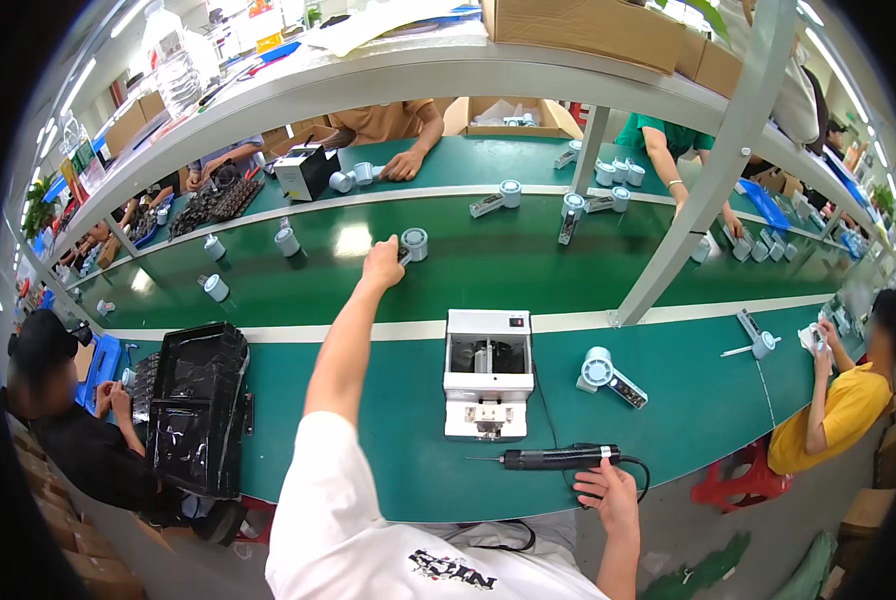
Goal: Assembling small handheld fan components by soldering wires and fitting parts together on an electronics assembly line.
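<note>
My left hand (384,263) is stretched far out over the green strip beyond the bench, its fingers closed on the handle of a light blue-grey handheld fan (415,243). Near the front edge, my right hand (608,490) has thumb and finger at the rear end of a black electric screwdriver (558,458); the other fingers curl loosely below it. The tool's thin bit points left and its cable loops off the rear. Between my arms stands a white screw feeder (488,375). To its right lies another handheld fan (600,370), with its handle slanting toward me.
A black plastic-lined tray (198,410) sits at the left, beside a person in black. At the right, a person in yellow handles parts near another fan (763,343). A white shelf post (713,170) slants down to the bench. More fans (286,240) lie along the strip.
</note>
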The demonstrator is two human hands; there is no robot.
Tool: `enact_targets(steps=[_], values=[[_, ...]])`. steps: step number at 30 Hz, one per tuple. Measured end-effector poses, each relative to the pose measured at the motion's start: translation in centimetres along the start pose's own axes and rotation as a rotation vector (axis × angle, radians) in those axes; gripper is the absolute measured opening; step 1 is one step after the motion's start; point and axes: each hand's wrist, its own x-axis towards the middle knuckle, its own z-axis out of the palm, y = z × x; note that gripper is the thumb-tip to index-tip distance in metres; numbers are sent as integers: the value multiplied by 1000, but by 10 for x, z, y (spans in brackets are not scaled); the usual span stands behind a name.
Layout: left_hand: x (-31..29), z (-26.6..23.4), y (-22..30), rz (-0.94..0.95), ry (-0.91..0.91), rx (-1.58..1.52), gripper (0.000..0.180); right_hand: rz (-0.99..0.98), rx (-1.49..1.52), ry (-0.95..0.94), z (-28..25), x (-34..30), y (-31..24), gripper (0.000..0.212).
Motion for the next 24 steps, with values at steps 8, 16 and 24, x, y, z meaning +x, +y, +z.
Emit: enact_targets(steps=[8, 16, 24], values=[[-213, -100, 43, -152, -10, -532, 72, 78, 97, -34, -6, 14, -5, 55], [-404, -82, 118, -353, 117, -708, 55, 83, 139, -56, 30, 20, -13, 39], [-428, -80, 123, -19, 285, -468, 43, 92, 291, -73, 32, 16, -6, 33]])
